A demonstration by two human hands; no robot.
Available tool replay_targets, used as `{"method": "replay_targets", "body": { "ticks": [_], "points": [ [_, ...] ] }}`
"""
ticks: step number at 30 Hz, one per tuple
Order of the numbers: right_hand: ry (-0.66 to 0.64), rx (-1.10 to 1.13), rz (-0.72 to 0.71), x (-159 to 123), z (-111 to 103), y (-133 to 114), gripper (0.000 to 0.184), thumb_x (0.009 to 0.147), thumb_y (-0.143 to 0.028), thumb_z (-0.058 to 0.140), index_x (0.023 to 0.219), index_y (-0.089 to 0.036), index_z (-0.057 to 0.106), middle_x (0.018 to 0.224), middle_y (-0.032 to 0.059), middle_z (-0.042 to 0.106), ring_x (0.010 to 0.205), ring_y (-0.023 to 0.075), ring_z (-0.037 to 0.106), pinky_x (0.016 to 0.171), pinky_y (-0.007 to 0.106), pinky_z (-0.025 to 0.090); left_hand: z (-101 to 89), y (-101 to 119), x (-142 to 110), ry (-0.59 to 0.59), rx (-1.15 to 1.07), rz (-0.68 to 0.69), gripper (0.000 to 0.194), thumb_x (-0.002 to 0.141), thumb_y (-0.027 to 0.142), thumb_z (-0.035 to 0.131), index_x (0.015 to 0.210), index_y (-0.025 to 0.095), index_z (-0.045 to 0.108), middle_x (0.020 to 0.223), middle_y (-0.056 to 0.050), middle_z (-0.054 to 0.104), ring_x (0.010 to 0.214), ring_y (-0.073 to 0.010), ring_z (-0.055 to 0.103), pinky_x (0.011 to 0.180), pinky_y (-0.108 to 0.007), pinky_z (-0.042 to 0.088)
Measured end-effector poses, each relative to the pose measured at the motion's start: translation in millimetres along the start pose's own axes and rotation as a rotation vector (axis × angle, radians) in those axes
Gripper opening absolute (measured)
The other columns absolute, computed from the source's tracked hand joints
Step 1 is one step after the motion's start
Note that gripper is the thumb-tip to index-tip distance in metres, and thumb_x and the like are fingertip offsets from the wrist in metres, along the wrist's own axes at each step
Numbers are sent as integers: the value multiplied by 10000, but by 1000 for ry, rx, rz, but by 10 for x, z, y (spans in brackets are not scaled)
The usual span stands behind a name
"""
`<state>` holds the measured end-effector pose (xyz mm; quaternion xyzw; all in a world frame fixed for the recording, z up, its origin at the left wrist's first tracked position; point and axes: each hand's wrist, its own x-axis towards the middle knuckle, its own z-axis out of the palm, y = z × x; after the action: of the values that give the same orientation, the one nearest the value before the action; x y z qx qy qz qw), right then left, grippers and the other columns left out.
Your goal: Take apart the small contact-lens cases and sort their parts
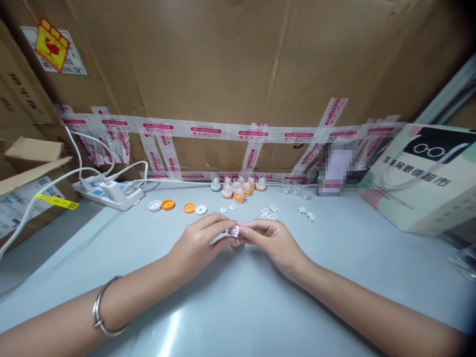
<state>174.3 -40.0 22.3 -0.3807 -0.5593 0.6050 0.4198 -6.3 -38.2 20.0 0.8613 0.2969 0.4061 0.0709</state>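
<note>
Above the middle of the grey table, my left hand (203, 240) and my right hand (275, 243) meet at the fingertips. Both are closed in a pinch around a small white slotted plastic part (235, 231), mostly covered by the fingers. Just under it an orange rim (235, 244) shows; whether it is joined to the white part I cannot tell. Beyond the hands lie two tiny white pieces (232, 206). Several white slotted parts (272, 216) lie near my right hand, with two more white parts (311, 216) farther right.
Clear domed pieces with coloured bases (238, 192) cluster at the back, beside loose clear pieces (293, 189). White and orange rings (189, 208) lie to the left. A power strip (111, 193) with cables stands back left, a paper bag (412, 198) at right. Large cardboard (223, 64) walls the rear.
</note>
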Motion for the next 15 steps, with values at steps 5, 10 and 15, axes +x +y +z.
{"method": "replay_targets", "body": {
  "ticks": [5, 10, 15],
  "points": [
    [5, -17, 12, -4, 7, -11, 257, 693, -347, 631, 865, -163, 685, 727, 40, 676, 691, 138, 622, 722, 287, 484, -29, 18, 3, -2, 92, 43, 166, 815, 139, 493, 963, 162, 567, 869, -48, 599, 782, -113, 555, 702, -237, 470],
    [40, -61, 29, -11, 36, -8, 279, 636, -358, 667, 811, -143, 696, 682, 43, 671, 651, 141, 617, 689, 292, 497, -21, 24, -43, -50, 281, 133, 151, 817, 128, 481, 942, 150, 563, 856, -49, 600, 771, -125, 549, 677, -252, 465],
    [49, -138, 4, -22, 46, -15, 265, 591, -313, 702, 798, -147, 706, 647, 31, 665, 648, 140, 609, 675, 279, 494, -1, 14, -89, -69, 352, 193, 126, 814, 119, 481, 914, 135, 556, 858, -60, 600, 762, -133, 553, 643, -254, 465]
  ]
}}
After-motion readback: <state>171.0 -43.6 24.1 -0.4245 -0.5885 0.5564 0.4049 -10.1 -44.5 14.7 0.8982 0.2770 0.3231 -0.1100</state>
